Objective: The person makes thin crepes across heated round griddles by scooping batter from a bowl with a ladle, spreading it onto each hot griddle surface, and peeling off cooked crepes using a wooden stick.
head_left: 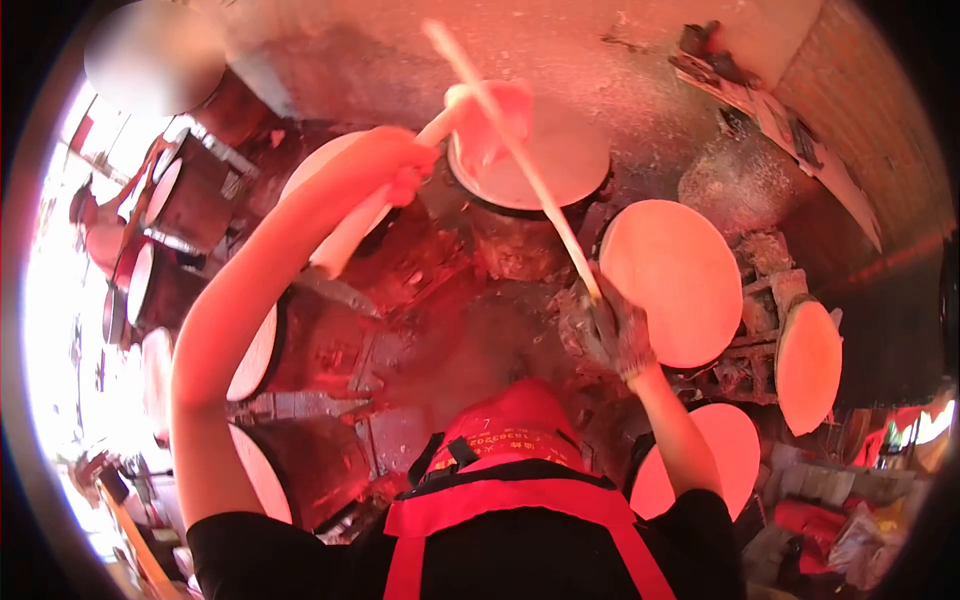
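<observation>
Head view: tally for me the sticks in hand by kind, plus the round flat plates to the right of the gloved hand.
thick white rod, in left hand: 1
thin pale long stick, in gloved right hand: 1
round flat pale plates: 3
Total: 5

Round, flat cooking plate point(545, 165), pale and disc-shaped, lying level on a dark drum-like stove. Thick pale rolling rod point(375, 205), slanting up toward the plate's left rim. Long thin pale stick point(510, 150), crossing the plate diagonally. Thin pinkish sheet point(492, 125), draped over the plate's upper left part.
</observation>
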